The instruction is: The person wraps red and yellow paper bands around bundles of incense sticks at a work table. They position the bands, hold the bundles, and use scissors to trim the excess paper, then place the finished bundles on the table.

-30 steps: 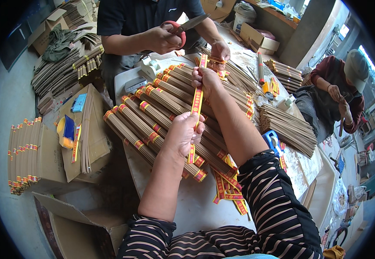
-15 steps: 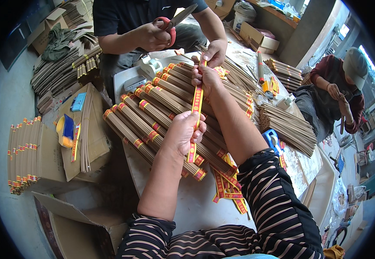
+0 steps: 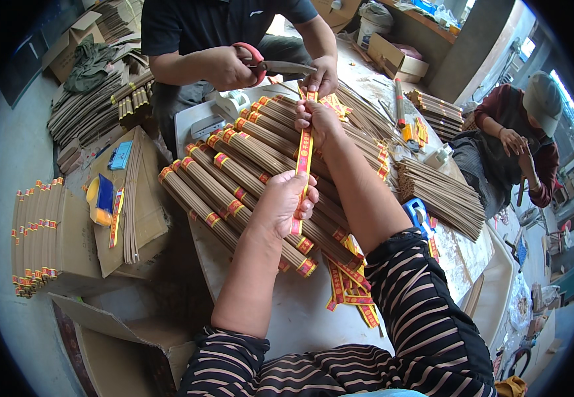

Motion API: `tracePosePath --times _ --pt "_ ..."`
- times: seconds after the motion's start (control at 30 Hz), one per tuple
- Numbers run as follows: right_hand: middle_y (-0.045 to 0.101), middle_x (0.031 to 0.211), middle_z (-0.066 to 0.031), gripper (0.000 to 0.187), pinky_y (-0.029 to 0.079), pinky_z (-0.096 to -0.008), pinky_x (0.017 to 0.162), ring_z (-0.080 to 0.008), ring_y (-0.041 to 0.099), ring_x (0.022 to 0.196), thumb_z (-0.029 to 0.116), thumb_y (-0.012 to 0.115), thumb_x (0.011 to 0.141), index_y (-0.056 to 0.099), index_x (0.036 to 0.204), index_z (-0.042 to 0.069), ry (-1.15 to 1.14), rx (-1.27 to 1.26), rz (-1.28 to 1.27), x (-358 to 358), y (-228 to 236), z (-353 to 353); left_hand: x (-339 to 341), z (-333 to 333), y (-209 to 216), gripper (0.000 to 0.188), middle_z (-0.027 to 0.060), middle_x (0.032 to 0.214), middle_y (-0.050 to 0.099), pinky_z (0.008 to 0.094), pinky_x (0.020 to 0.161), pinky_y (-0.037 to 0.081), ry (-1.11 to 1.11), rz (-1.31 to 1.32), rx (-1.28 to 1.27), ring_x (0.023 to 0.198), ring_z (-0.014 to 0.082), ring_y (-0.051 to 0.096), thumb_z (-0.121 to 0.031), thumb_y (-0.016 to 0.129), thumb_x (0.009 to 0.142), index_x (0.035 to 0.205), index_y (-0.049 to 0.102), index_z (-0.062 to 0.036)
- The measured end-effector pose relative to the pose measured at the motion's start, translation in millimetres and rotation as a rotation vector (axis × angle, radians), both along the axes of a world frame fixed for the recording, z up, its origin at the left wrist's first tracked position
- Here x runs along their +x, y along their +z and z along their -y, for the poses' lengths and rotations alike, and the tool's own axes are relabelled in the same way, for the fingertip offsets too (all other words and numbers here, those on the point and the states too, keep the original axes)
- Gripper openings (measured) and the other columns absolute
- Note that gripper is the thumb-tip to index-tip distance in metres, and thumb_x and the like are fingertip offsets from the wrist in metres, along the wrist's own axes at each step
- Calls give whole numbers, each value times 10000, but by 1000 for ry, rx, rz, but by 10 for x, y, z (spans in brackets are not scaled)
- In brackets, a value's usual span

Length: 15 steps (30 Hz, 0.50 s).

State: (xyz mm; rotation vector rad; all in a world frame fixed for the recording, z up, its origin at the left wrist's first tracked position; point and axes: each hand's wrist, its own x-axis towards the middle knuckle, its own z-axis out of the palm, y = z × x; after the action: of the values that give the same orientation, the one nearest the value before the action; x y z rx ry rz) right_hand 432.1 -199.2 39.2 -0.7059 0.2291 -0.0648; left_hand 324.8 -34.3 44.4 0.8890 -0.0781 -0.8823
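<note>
A red and yellow printed paper strip (image 3: 305, 149) is stretched between my two hands above the bundles of incense sticks (image 3: 234, 142). Nearer to me, my left hand (image 3: 287, 202) pinches its lower part, and a short end hangs below the fingers. Farther out, my right hand (image 3: 319, 122) grips the upper part. A co-worker's hand (image 3: 322, 76) holds the strip's far end, just beyond my right hand. In the co-worker's other hand are red-handled scissors (image 3: 260, 65), blades pointing toward that end. More strips (image 3: 350, 291) lie in a loose pile by my right forearm.
The bundles rest on a white table (image 3: 260, 294). To the right are loose sticks (image 3: 439, 195) and a blue tape dispenser (image 3: 417, 215); a white dispenser (image 3: 232, 102) stands at the far left. An open cardboard box (image 3: 115, 347) sits lower left. Another person (image 3: 515, 135) works at right.
The co-worker's scissors have swung down from pointing up to lie level near the strip's far end. The co-worker's other hand has lowered slightly. My hands have barely moved, still holding the strip.
</note>
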Motion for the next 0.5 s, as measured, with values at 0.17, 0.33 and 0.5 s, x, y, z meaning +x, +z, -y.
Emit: tracePosePath --times 0.17,0.33,0.5 --pt "397 605 -1 166 275 -182 378 -59 291 438 141 346 910 422 833 15 -8 13 -34 -79 52 -56 0 -12 7 159 50 608 490 173 351 299 0 20 -4 405 60 376 -159 403 896 845 456 -18" --pt "393 577 -9 93 270 -216 368 -70 274 398 70 318 864 396 826 37 -15 -5 -65 -136 76 -131 18 -28 34 167 45 600 478 170 339 282 16 28 -10 387 51 349 -161 389 899 840 454 -18" --pt "399 595 -15 84 266 -213 382 -72 282 410 80 326 863 392 835 37 -13 -20 -94 -236 67 -216 21 -6 5 173 47 591 471 173 329 264 42 15 -13 376 51 330 -164 386 900 836 454 -18"
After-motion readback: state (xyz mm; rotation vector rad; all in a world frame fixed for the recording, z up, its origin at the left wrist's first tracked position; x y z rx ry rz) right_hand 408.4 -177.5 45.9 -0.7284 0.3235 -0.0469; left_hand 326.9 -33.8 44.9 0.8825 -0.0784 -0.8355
